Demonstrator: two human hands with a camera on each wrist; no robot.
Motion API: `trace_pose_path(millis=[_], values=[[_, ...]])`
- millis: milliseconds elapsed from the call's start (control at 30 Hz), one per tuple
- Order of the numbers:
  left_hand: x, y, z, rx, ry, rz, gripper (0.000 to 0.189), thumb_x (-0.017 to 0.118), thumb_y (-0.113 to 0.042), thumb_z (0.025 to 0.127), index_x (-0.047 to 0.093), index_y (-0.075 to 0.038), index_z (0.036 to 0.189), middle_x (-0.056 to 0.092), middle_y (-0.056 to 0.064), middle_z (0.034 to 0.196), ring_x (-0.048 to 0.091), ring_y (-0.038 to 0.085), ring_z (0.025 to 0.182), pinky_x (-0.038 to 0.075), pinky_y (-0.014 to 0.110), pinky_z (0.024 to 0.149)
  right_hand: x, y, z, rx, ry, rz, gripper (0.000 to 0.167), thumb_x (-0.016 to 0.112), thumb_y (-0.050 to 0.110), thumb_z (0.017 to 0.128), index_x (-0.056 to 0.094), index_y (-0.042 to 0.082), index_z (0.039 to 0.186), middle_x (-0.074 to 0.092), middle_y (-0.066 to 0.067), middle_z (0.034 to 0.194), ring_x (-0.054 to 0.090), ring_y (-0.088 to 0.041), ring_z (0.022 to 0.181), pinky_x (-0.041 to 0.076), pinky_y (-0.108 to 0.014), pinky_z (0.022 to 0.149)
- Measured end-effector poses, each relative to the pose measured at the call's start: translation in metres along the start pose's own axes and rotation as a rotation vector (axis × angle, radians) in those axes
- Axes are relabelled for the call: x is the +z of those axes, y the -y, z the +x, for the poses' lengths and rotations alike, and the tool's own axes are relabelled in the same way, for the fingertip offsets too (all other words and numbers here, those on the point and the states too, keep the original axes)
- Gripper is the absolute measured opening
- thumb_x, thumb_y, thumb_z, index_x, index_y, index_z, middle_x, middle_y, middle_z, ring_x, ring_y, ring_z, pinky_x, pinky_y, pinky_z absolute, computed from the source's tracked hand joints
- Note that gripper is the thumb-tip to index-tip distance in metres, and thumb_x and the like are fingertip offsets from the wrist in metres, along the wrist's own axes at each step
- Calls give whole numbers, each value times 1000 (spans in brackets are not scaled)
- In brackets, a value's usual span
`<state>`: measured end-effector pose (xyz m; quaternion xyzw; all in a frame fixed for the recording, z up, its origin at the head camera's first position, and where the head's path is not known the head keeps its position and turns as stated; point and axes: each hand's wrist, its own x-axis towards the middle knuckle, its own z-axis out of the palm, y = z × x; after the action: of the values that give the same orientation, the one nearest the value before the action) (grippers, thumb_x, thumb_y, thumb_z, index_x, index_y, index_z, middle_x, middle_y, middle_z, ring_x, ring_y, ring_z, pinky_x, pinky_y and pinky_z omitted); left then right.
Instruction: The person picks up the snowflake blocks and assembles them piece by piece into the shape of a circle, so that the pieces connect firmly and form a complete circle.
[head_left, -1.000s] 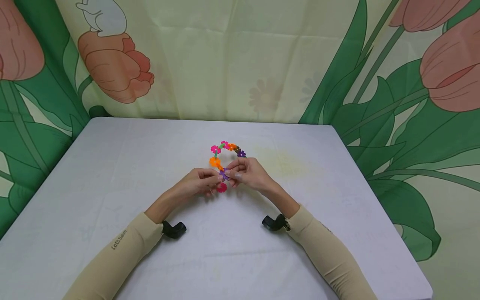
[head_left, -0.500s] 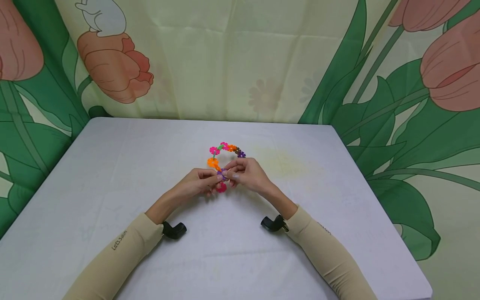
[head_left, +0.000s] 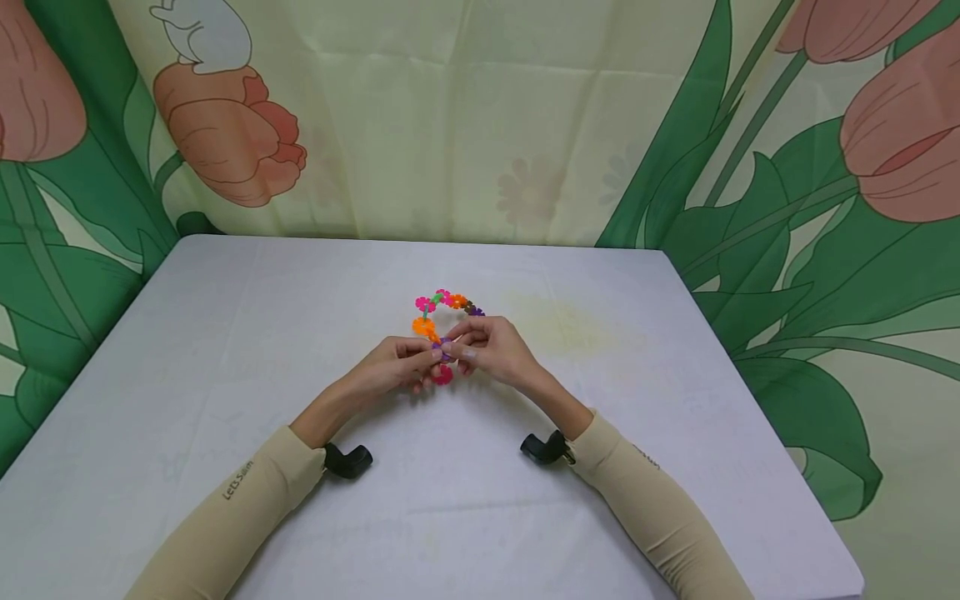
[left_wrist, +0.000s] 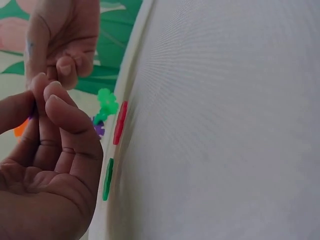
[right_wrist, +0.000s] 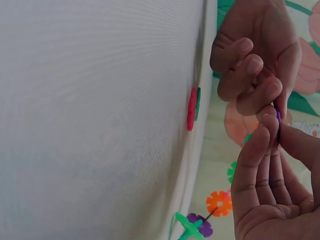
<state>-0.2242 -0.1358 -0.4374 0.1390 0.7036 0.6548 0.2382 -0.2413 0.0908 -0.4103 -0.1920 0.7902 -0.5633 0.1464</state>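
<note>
A chain of colourful flower-shaped snowflake discs, with an orange disc point(head_left: 424, 327) near its lower left, curves up behind my hands. My left hand point(head_left: 397, 363) and right hand point(head_left: 497, 350) meet at the chain's near end. Between their thumbs and fingertips both pinch a purple snowflake disc point(right_wrist: 278, 118), mostly covered by the fingers. In the right wrist view, another orange disc point(right_wrist: 219, 203) and a light green disc point(right_wrist: 189, 227) hang on the chain. Just below the hands a red disc point(head_left: 442, 375) is on the table, with a green disc point(left_wrist: 107, 180) near it in the left wrist view.
A white cloth covers the table point(head_left: 450, 517), which reaches back to a printed curtain point(head_left: 450, 125) with tulips and a rabbit. Black wrist cameras sit at both sleeve cuffs, the left camera point(head_left: 348, 461) and the right camera point(head_left: 543, 448).
The chain has swung slightly left and down, and its far arc sits a little lower. My right hand has shifted slightly left. Both hands keep their pinch on the purple disc.
</note>
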Motion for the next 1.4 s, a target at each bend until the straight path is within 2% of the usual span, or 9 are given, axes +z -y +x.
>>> trace_pose_path(millis=[167,300,367,467,567,700,933,1233,1400], values=[[-2,0,0,-7,-47,19,35,60,-25,109,67,8,114,68,5,88,61,16,75,55,22,66,-1,-1,2,6,-4,5,21,71,16,103,74,1,116,77,-20,90,72,-23,69,64,-33,67],[-5,-1,1,-36,-94,33,35,60,-28,109,69,5,114,69,6,89,61,16,78,56,22,69,-2,-5,4,68,-15,-8,26,63,23,108,74,3,119,77,-16,91,74,-23,74,64,-31,70],[-6,-2,1,-39,-104,28,35,60,-28,109,68,6,113,68,5,88,61,15,78,56,23,70,-3,-8,5,104,10,-71,25,63,23,108,74,4,118,77,-14,90,73,-22,72,63,-31,68],[-7,-3,0,-32,-103,13,36,59,-27,109,65,9,112,67,4,87,61,15,77,55,24,69,-3,-12,4,128,89,-241,21,69,20,103,75,7,119,77,-10,89,70,-18,67,61,-29,64],[-7,-4,-1,-33,-102,2,36,59,-26,109,64,9,111,67,6,88,60,15,78,56,24,70,-1,-16,5,95,162,-392,28,76,20,98,74,9,124,77,-6,89,67,-13,69,56,-25,64],[-7,-5,-1,-45,-107,-8,36,59,-27,110,64,9,111,67,7,89,60,15,78,55,24,70,2,-18,5,23,187,-474,37,84,23,93,76,10,126,74,-2,84,62,-10,71,50,-22,66],[-8,-5,-1,-58,-115,-24,37,59,-27,109,64,10,112,67,5,88,60,14,76,55,23,69,6,-17,4,-7,204,-499,29,86,22,90,80,12,116,69,-1,77,58,-10,67,45,-20,62],[-8,-5,-1,-63,-113,-26,39,59,-28,109,63,10,115,66,4,87,60,14,77,54,23,69,7,-13,1,12,144,-531,22,87,20,89,77,15,108,73,-1,93,63,-13,81,52,-23,70],[-8,-6,-1,-60,-118,-25,40,60,-28,109,63,11,114,67,3,86,59,14,76,54,23,69,7,-10,-1,45,124,-477,20,86,15,90,76,15,107,75,-4,95,68,-13,71,56,-24,67]])
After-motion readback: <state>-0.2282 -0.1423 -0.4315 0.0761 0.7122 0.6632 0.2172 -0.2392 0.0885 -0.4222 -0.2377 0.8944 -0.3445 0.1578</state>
